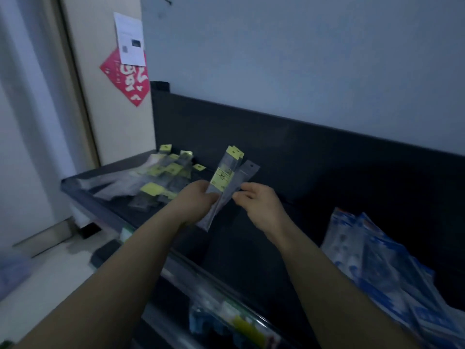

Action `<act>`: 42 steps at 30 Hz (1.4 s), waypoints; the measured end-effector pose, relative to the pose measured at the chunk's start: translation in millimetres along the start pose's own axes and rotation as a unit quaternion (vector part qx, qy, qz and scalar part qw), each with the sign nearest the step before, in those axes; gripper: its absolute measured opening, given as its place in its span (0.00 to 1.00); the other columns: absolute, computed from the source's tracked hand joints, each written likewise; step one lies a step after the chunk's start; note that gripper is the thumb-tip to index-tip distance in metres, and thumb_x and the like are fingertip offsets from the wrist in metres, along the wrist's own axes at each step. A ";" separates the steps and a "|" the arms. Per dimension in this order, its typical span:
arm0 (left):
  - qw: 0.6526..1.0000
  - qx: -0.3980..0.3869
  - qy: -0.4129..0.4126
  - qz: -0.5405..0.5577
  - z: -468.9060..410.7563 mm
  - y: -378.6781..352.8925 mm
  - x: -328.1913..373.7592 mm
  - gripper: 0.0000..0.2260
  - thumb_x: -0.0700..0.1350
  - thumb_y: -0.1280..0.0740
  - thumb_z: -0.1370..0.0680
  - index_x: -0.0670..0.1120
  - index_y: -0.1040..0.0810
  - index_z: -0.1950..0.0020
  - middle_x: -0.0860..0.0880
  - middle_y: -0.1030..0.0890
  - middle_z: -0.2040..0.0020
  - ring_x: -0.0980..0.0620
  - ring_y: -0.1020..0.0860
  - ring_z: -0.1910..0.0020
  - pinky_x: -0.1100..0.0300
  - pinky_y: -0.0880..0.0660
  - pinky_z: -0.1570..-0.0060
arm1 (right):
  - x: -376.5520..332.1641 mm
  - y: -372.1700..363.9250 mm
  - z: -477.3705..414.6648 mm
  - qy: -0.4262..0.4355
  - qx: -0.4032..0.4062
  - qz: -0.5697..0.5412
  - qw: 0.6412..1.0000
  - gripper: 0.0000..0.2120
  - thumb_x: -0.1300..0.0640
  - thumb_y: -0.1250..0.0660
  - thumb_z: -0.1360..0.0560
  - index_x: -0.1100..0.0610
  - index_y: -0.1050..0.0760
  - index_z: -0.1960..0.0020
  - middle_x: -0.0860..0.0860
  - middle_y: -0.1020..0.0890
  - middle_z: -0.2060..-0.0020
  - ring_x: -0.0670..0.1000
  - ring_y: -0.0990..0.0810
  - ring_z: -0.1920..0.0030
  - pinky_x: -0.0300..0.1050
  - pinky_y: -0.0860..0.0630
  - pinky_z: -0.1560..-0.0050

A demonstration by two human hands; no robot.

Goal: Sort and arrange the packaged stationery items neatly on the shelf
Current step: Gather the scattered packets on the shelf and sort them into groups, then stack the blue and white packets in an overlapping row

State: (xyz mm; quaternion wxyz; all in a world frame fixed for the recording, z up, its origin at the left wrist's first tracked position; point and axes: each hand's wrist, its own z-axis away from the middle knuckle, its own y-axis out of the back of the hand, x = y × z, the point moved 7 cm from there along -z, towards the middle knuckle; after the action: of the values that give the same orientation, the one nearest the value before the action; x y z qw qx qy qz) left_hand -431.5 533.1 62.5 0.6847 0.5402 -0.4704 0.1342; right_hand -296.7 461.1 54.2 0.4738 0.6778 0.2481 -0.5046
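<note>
Over the black shelf (pixel 289 222), my left hand (pixel 196 200) grips a small bundle of long narrow clear packets (pixel 227 172) with yellow header cards, held upright and tilted right. My right hand (pixel 259 200) is just to the right of them, its curled fingertips at the edge of a grey packet (pixel 245 172) in the bundle; whether it pinches that packet is unclear. A loose heap of similar yellow-tagged packets (pixel 161 177) lies at the shelf's left end.
A pile of blue-and-white packaged items (pixel 377 263) lies on the shelf at the right. The shelf's front rail (pixel 201 270) crosses under my forearms, with more goods on a lower level (pixel 226 321). A door with a red paper decoration (pixel 125 79) stands at the left.
</note>
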 end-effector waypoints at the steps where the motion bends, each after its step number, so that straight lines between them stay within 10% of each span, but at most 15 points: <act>1: 1.000 0.009 -0.005 -0.014 -8.8 16.0 -8.6 0.06 0.44 0.38 0.20 0.43 0.26 0.48 0.47 0.23 0.56 0.53 0.27 0.62 0.62 0.34 0.67 | -5.9 -15.3 -11.2 0.001 -0.003 -0.013 1.000 0.20 0.61 0.35 0.23 0.74 0.33 0.38 0.69 0.26 0.42 0.67 0.27 0.41 0.63 0.28 0.41; 5: 0.996 0.056 -0.016 -0.069 -46.5 73.9 -44.5 0.18 0.47 0.32 0.24 0.43 0.25 0.36 0.43 0.20 0.42 0.46 0.22 0.46 0.58 0.29 0.52 | -26.8 -73.9 -50.9 -0.009 -0.024 -0.056 0.998 0.18 0.61 0.34 0.23 0.64 0.29 0.34 0.57 0.20 0.41 0.51 0.21 0.43 0.37 0.24 0.51; 9: 0.992 0.058 -0.020 -0.111 -83.1 109.1 -73.4 0.18 0.46 0.33 0.24 0.42 0.25 0.35 0.42 0.21 0.41 0.45 0.22 0.45 0.60 0.30 0.53 | -37.4 -115.6 -84.1 -0.023 -0.007 -0.040 0.999 0.16 0.65 0.36 0.23 0.75 0.32 0.40 0.70 0.26 0.42 0.67 0.27 0.40 0.62 0.31 0.38; 16: 0.977 0.018 -0.015 -0.212 -133.2 129.3 -121.9 0.17 0.43 0.37 0.22 0.41 0.26 0.34 0.41 0.22 0.38 0.43 0.24 0.40 0.56 0.28 0.45 | -41.7 -161.7 -115.3 0.006 -0.025 0.096 0.995 0.20 0.60 0.37 0.22 0.62 0.32 0.30 0.56 0.25 0.35 0.53 0.26 0.36 0.39 0.30 0.44; 22: 0.955 0.044 -0.022 -0.294 -134.7 129.1 -129.0 0.16 0.51 0.38 0.22 0.46 0.25 0.36 0.43 0.26 0.37 0.39 0.29 0.38 0.50 0.30 0.42 | -37.0 -167.9 -112.6 0.033 -0.038 0.234 0.971 0.05 0.57 0.38 0.23 0.58 0.25 0.52 0.53 0.24 0.53 0.53 0.25 0.51 0.49 0.27 0.47; 30: 0.942 0.070 -0.149 -0.293 -115.4 94.4 -72.0 0.18 0.55 0.41 0.21 0.49 0.26 0.34 0.46 0.25 0.35 0.42 0.30 0.35 0.51 0.33 0.40 | -38.8 -107.1 -83.0 0.051 0.021 0.300 0.952 0.19 0.52 0.38 0.21 0.54 0.30 0.31 0.49 0.30 0.31 0.47 0.33 0.31 0.34 0.40 0.36; 42: 0.946 -0.158 -0.260 -0.112 -53.1 -70.6 31.4 0.18 0.54 0.38 0.21 0.48 0.26 0.34 0.50 0.23 0.38 0.51 0.25 0.41 0.56 0.28 0.40 | -1.6 67.0 39.7 -0.051 0.196 0.398 0.895 0.18 0.54 0.35 0.23 0.57 0.26 0.34 0.54 0.25 0.34 0.51 0.31 0.32 0.34 0.42 0.38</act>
State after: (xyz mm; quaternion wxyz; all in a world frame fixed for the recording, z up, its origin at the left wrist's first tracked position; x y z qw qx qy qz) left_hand -339.8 542.0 45.4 0.6263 0.4903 -0.5833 -0.1647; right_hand -260.5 397.2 80.3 0.5043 0.7725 -0.1707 -0.3461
